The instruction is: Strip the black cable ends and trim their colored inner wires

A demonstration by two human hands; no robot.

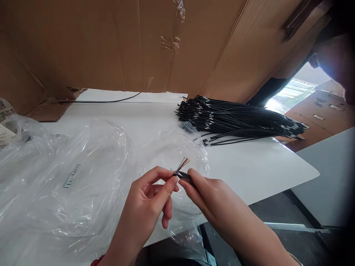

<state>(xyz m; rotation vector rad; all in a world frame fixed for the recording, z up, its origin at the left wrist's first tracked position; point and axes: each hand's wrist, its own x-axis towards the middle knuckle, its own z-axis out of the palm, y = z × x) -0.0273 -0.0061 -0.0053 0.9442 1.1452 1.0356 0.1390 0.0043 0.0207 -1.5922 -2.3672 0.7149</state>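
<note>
A dark cable end (175,173) is pinched between the thumb and index finger of the left hand (149,203), the other fingers (166,210) being curled loosely below. A dark pointed tool (185,176) is gripped by the thumb and fingers of the right hand (206,186), its tip brought to the base of the thin coloured wires (184,163), which are fanned upward from the cable end. Contact at the tip cannot be confirmed. Both hands are held above clear plastic sheeting (102,177), spread over the white bench (277,162). Farther back, black cables (235,114) are heaped at right, before a cardboard wall (111,48).
</note>
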